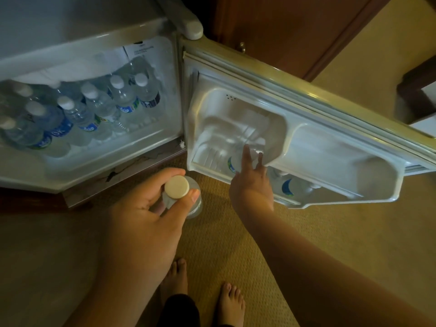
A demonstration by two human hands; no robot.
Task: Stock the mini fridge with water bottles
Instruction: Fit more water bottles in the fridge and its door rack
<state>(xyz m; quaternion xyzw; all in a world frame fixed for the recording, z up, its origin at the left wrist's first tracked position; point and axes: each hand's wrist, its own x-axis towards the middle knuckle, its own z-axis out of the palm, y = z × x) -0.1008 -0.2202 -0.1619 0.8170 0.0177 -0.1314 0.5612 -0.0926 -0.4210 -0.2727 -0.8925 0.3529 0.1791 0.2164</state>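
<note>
The mini fridge (151, 147) stands open on the floor, lit inside, with several clear water bottles (99, 107) upright on its shelf. Its door (330, 142) swings out to the right. My left hand (146, 208) grips a water bottle (193, 204) by the neck, just under its pale cap (177, 187), above the carpet in front of the fridge. My right hand (252, 185) reaches into the door's lower shelf, fingers wrapped on a water bottle with a blue-green label (232, 165). Another bottle (290, 187) stands in the same door shelf, to the right.
A moulded upper door compartment (325, 161) overhangs the lower shelf. My bare feet (231, 303) stand on beige carpet (212, 244) below the hands. Dark wooden cabinet panels (283, 27) rise behind the door, and dark furniture (415, 95) sits at the right edge.
</note>
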